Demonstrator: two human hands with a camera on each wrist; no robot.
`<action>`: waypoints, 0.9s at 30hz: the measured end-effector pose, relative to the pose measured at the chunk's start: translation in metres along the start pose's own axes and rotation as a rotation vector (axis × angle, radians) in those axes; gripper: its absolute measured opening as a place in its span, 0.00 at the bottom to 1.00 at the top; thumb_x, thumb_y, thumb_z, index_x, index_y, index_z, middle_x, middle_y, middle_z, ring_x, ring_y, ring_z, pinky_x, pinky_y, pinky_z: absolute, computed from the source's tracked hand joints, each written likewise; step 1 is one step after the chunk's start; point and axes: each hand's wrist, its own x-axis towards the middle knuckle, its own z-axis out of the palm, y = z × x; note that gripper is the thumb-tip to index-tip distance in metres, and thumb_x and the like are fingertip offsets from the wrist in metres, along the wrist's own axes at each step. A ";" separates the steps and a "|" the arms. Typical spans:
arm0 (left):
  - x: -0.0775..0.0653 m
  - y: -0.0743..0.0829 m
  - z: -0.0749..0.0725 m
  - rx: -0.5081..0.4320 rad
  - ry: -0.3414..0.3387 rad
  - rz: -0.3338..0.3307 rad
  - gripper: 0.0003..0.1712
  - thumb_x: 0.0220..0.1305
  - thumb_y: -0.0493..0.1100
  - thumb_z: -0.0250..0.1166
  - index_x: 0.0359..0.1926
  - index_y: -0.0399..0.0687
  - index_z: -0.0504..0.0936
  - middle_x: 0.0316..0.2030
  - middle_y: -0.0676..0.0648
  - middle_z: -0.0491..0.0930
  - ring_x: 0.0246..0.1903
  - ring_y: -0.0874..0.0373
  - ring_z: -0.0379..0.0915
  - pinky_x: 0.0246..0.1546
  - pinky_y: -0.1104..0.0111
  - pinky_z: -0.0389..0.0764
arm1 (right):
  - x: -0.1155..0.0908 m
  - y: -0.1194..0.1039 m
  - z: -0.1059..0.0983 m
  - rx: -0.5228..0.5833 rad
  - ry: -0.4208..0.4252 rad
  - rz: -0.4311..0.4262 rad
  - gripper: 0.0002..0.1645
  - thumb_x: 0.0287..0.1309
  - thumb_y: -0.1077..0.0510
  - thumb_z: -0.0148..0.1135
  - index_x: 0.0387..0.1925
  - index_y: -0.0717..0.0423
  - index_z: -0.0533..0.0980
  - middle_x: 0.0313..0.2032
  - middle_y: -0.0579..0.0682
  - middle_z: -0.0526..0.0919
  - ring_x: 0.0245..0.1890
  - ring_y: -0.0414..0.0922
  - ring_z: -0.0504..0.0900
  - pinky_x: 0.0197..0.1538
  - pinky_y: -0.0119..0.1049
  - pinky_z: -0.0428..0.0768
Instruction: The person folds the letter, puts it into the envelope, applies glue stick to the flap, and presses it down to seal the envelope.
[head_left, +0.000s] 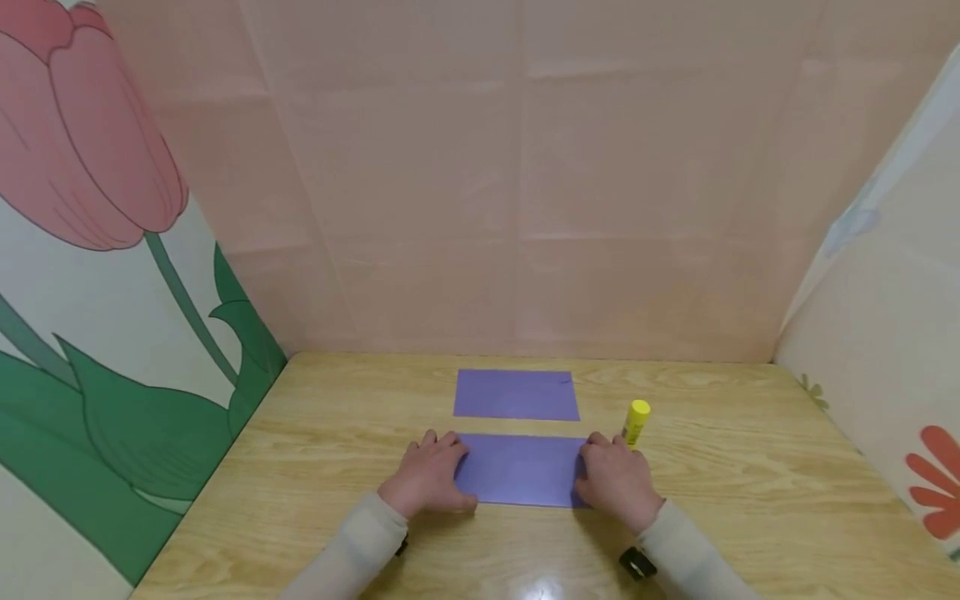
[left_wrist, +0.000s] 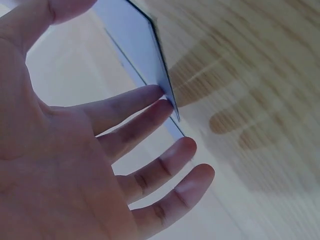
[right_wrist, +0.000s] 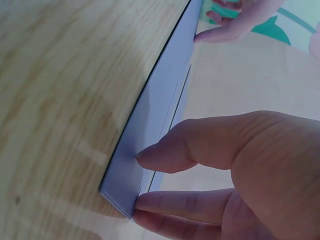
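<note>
A purple rectangular sheet of paper (head_left: 521, 469) lies crosswise on the table between the two hands. Its edge looks doubled in the right wrist view. At its left end is my left hand (head_left: 431, 475), fingers spread; two fingertips (left_wrist: 162, 95) touch the paper's edge and the thumb is held apart from them. My right hand (head_left: 617, 482) is at the other end, its thumb (right_wrist: 155, 157) resting on the paper's upper face and its nearly straight fingers against the short edge. Behind lies a second purple sheet (head_left: 517, 394), flat, with a small dark mark near its right corner.
A yellow glue stick (head_left: 636, 421) stands upright just beyond the right hand, its lower part partly hidden. The wood-grain table (head_left: 360, 400) is bounded by a plain pinkish back sheet (head_left: 517, 208), a tulip-printed panel (head_left: 120, 333) at left and a flowered one at right.
</note>
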 end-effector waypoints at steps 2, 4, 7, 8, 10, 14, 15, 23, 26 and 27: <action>0.000 0.000 -0.001 -0.027 -0.008 0.002 0.46 0.45 0.61 0.73 0.65 0.46 0.75 0.58 0.48 0.74 0.48 0.52 0.65 0.48 0.53 0.70 | -0.001 0.000 0.000 -0.005 0.006 0.000 0.19 0.40 0.53 0.73 0.34 0.60 0.82 0.37 0.53 0.80 0.35 0.54 0.75 0.31 0.51 0.77; 0.000 0.001 -0.002 -0.046 -0.012 0.004 0.48 0.46 0.61 0.74 0.68 0.49 0.73 0.60 0.48 0.73 0.49 0.51 0.64 0.49 0.51 0.69 | 0.000 -0.001 0.001 -0.011 0.016 -0.011 0.19 0.40 0.53 0.74 0.34 0.60 0.82 0.36 0.53 0.79 0.34 0.54 0.74 0.31 0.50 0.77; 0.000 0.004 -0.003 -0.052 -0.018 0.004 0.50 0.46 0.62 0.74 0.70 0.51 0.72 0.60 0.47 0.73 0.49 0.50 0.64 0.50 0.50 0.68 | 0.001 -0.004 0.003 -0.032 0.043 -0.060 0.19 0.39 0.56 0.74 0.36 0.60 0.82 0.33 0.55 0.78 0.32 0.54 0.74 0.32 0.49 0.77; 0.000 0.006 -0.004 -0.047 -0.022 0.002 0.49 0.46 0.62 0.74 0.69 0.52 0.72 0.58 0.47 0.73 0.48 0.51 0.63 0.49 0.51 0.68 | 0.001 -0.006 0.005 -0.038 0.052 -0.078 0.18 0.39 0.57 0.74 0.36 0.60 0.82 0.32 0.55 0.77 0.31 0.54 0.74 0.32 0.49 0.77; 0.000 0.009 -0.005 -0.032 -0.030 -0.004 0.48 0.46 0.63 0.74 0.68 0.53 0.74 0.54 0.47 0.73 0.47 0.52 0.62 0.47 0.53 0.67 | 0.002 -0.009 0.006 -0.047 0.063 -0.103 0.17 0.39 0.60 0.74 0.36 0.59 0.83 0.31 0.56 0.77 0.31 0.54 0.74 0.33 0.50 0.77; 0.000 0.015 -0.005 -0.010 -0.030 -0.010 0.45 0.45 0.64 0.74 0.64 0.51 0.78 0.47 0.47 0.72 0.43 0.53 0.59 0.44 0.56 0.65 | 0.005 -0.013 0.011 -0.032 0.053 -0.124 0.16 0.39 0.65 0.72 0.37 0.60 0.83 0.32 0.56 0.77 0.32 0.53 0.75 0.33 0.50 0.77; 0.000 0.016 -0.005 -0.006 -0.026 -0.011 0.44 0.46 0.64 0.74 0.63 0.50 0.78 0.47 0.47 0.72 0.43 0.52 0.59 0.44 0.56 0.65 | 0.007 -0.014 0.011 -0.026 0.051 -0.131 0.17 0.39 0.66 0.71 0.38 0.59 0.83 0.33 0.55 0.77 0.32 0.53 0.75 0.33 0.50 0.77; 0.007 0.022 -0.003 0.000 -0.031 0.010 0.43 0.48 0.63 0.72 0.60 0.40 0.77 0.55 0.45 0.73 0.51 0.51 0.66 0.51 0.54 0.73 | 0.015 -0.022 0.016 0.025 0.042 -0.202 0.26 0.38 0.73 0.72 0.45 0.56 0.84 0.42 0.55 0.81 0.39 0.55 0.78 0.38 0.53 0.79; 0.010 0.023 -0.002 -0.022 -0.042 0.021 0.45 0.49 0.62 0.72 0.64 0.42 0.75 0.56 0.44 0.74 0.53 0.50 0.69 0.53 0.52 0.73 | 0.016 -0.025 0.016 0.057 0.016 -0.248 0.30 0.35 0.74 0.72 0.47 0.56 0.84 0.49 0.56 0.82 0.46 0.58 0.79 0.44 0.57 0.80; 0.011 0.024 -0.002 -0.025 -0.046 0.024 0.46 0.49 0.62 0.72 0.66 0.44 0.74 0.56 0.44 0.74 0.52 0.50 0.70 0.53 0.52 0.74 | 0.017 -0.026 0.016 0.066 0.009 -0.260 0.31 0.35 0.74 0.72 0.47 0.56 0.83 0.51 0.56 0.82 0.47 0.58 0.79 0.45 0.58 0.79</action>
